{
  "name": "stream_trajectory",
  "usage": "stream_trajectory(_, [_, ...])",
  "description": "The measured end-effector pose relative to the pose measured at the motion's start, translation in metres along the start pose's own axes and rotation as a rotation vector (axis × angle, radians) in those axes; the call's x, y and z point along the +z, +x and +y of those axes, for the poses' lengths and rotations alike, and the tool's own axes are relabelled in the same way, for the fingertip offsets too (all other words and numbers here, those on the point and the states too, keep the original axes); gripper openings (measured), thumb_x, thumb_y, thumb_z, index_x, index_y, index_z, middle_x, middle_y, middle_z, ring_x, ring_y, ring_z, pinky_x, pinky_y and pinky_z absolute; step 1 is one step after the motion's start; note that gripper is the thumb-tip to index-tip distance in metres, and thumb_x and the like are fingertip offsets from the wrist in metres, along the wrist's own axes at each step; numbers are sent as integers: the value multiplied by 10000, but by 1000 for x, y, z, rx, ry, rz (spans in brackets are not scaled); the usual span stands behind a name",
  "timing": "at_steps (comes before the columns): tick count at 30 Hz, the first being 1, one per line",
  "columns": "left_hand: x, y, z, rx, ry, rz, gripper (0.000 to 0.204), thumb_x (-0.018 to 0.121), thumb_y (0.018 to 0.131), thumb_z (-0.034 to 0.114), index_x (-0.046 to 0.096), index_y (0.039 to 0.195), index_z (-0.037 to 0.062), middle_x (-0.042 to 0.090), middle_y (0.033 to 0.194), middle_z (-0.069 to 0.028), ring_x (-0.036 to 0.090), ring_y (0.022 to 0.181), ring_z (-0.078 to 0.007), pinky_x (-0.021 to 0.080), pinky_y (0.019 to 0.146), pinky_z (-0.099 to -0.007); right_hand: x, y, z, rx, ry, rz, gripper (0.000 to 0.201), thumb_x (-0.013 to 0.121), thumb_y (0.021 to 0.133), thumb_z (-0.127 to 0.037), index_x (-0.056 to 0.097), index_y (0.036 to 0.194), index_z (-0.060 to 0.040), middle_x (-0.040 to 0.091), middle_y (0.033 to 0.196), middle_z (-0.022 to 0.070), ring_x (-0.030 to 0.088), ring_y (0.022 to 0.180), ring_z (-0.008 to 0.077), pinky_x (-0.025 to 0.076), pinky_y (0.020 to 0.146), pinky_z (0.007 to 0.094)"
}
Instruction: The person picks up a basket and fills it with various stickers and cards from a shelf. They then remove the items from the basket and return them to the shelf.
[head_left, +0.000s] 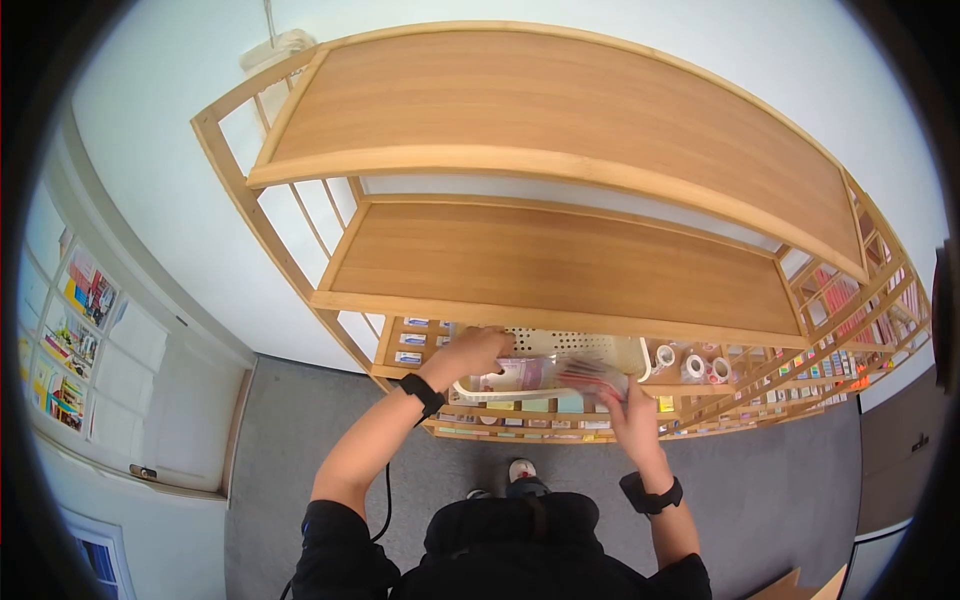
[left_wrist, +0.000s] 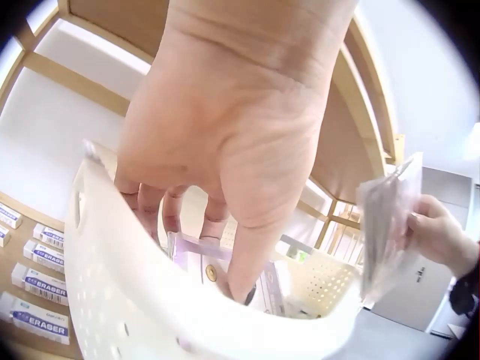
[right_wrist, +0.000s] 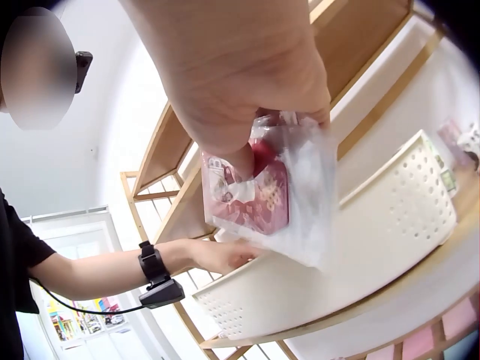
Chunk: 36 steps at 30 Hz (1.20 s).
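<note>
A cream plastic basket (head_left: 462, 390) with perforated walls stands on a shelf under the two upper boards. My left hand (head_left: 470, 357) reaches over its rim; in the left wrist view the thumb and fingers grip a purple-and-white packet (left_wrist: 196, 264) inside, partly hidden by the basket wall (left_wrist: 139, 281). At the basket's right end, my right hand (head_left: 635, 425) holds several pink flat packets (head_left: 592, 378) in clear plastic sleeves. The right wrist view shows the thumb over a pink printed front (right_wrist: 262, 202), with a loose clear sleeve (right_wrist: 311, 202) hanging beside it.
Boxed erasers (left_wrist: 41, 283) lie left of the basket. Rolls of tape (head_left: 693, 368) stand to its right. The wooden board (head_left: 560, 262) overhangs the basket from behind. Small coloured goods (head_left: 570, 404) line a lower level. More stocked shelving (head_left: 870, 345) is at the right.
</note>
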<state>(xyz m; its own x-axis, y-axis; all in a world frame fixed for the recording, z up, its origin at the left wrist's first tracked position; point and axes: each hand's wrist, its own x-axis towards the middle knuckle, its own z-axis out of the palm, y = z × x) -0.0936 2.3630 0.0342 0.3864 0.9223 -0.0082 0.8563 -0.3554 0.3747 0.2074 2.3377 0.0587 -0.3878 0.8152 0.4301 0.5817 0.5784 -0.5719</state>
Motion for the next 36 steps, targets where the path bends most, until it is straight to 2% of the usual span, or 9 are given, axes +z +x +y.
stream_trajectory(6, [-2,-37,43,184,411,176,175,576,729,60,589,903,46,594,602,-79,622,642,-280,469,716,-386,9,44,-39,-247,-186,30,266,638,748,-83,505,965,-7,606,832,181,605,739,333,492,595,390])
stream_trajectory(10, [10,-59,47,130,373,195,144,564,749,81,595,888,55,598,616,-81,620,643,-277,469,711,-385,58,73,-41,-187,-358,-328,201,587,786,-125,499,924,-8,613,818,183,610,780,343,498,626,400])
stream_trajectory(13, [12,-74,40,-2,323,168,171,589,757,122,590,911,46,610,711,-93,617,754,-253,461,754,-379,93,80,-32,-189,-331,-504,208,567,793,-145,498,933,-9,616,820,193,615,778,342,503,626,413])
stream_trajectory(16, [0,-100,43,70,72,405,295,652,729,155,568,987,40,572,946,-134,570,902,-277,447,814,-379,114,78,-24,-215,-215,-571,233,551,813,-172,492,977,-18,614,816,206,607,783,367,492,658,448])
stream_trajectory(19, [8,-120,40,-171,46,603,628,724,675,186,432,1213,45,389,1172,-179,498,969,-356,433,809,-406,121,71,-23,-223,-163,-633,267,547,831,-202,480,1023,-28,611,817,212,602,784,378,481,680,466])
stream_trajectory(26, [45,-112,13,-510,-569,728,588,647,798,293,399,1233,-16,437,1146,-210,582,886,-284,525,694,-354,126,84,-31,-246,-148,-920,369,565,832,-255,470,1113,-36,603,930,233,579,900,381,455,760,447])
stream_trajectory(28, [46,-109,0,-648,-1257,196,598,534,861,430,428,1198,-52,547,1039,-214,645,788,-248,558,613,-298,137,90,-28,-270,-85,-932,410,574,827,-300,469,1129,-43,602,947,229,577,917,374,453,769,437])
stream_trajectory(32, [49,-101,-4,-671,-1347,300,632,451,879,490,457,1166,-73,610,915,-218,663,721,-270,568,573,-305,133,92,-49,-268,-6,-944,564,556,817,-478,457,1128,-18,598,1002,230,585,909,371,465,760,415])
stream_trajectory(36, [43,-103,-7,-721,-1162,107,647,419,883,501,421,1221,-51,595,988,-224,652,780,-291,567,625,-316,137,79,-50,-319,-10,-910,653,529,795,-574,459,1121,-13,607,967,219,590,897,363,469,752,402])
